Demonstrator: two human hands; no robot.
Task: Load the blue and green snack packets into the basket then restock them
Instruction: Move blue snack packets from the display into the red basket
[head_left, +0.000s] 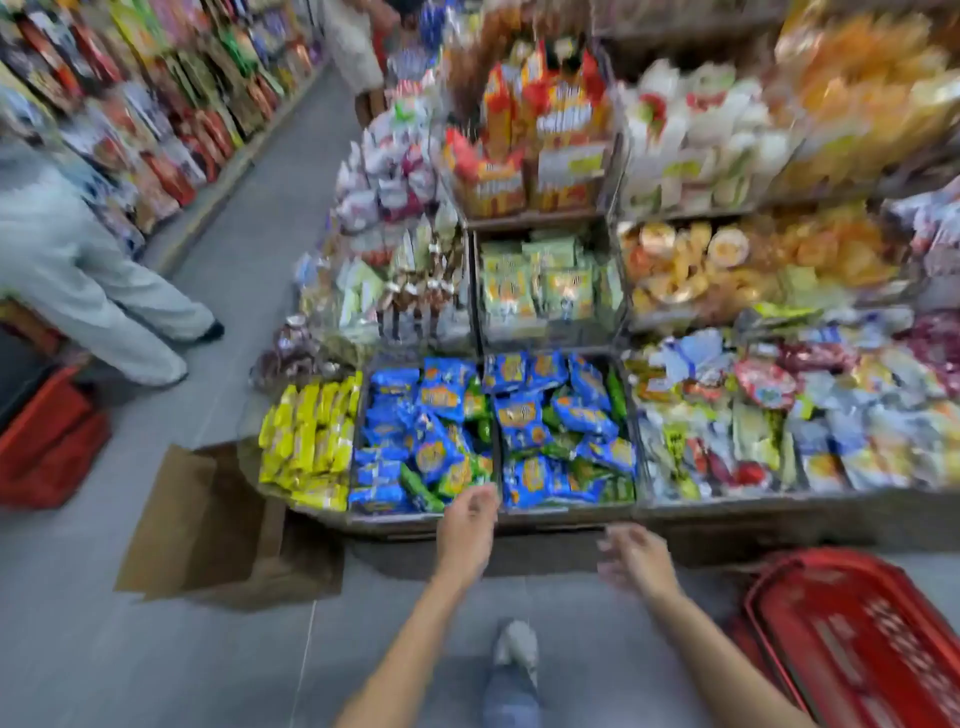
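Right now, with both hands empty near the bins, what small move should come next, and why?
Probably reach the left hand forward and grip a few blue and green packets. It hovers open at the front edge of their bin, the right hand also holds nothing, and the red basket waits on the floor at the right.

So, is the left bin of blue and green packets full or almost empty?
Full: blue and green packets are heaped up to the rim of the left bin. The left hand and right hand hold nothing.

No print on the snack packets (524, 415) is readable.
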